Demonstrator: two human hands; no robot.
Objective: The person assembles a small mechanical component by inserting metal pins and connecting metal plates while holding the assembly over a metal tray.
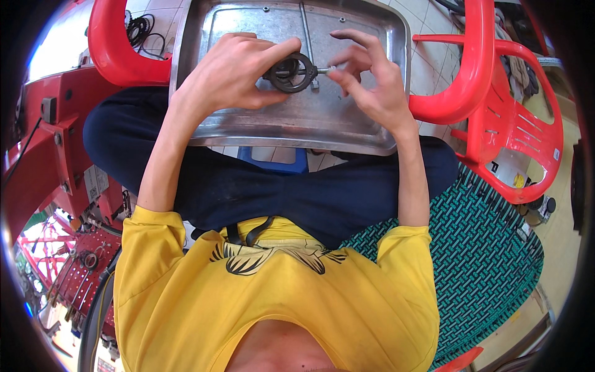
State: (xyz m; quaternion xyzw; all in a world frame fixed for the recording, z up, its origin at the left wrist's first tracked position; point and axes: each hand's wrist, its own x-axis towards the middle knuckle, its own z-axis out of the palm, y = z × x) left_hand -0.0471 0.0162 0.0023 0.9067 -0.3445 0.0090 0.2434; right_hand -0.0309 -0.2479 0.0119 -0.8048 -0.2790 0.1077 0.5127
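Note:
My left hand [232, 71] is closed around a dark, round clamp-like metal part [304, 85], held above a shallow metal tray [248, 133]. A thin bolt [322, 71] sticks out of its right side. At the bolt's outer end is my right hand [372, 87], thumb and a finger pinching there, with the index finger raised and bent. Any small piece between those fingertips is too small to make out. Behind the part, a long thin metal rod [305, 31] with a thicker end lies in the tray.
Two small nuts, one left [266, 9] and one right [341, 20], lie toward the tray's far side. Red plastic chair arms [446, 108] flank the tray. Right stands another red chair [520, 130] beside a green woven surface [489, 248]. Red machinery [68, 136] fills the left.

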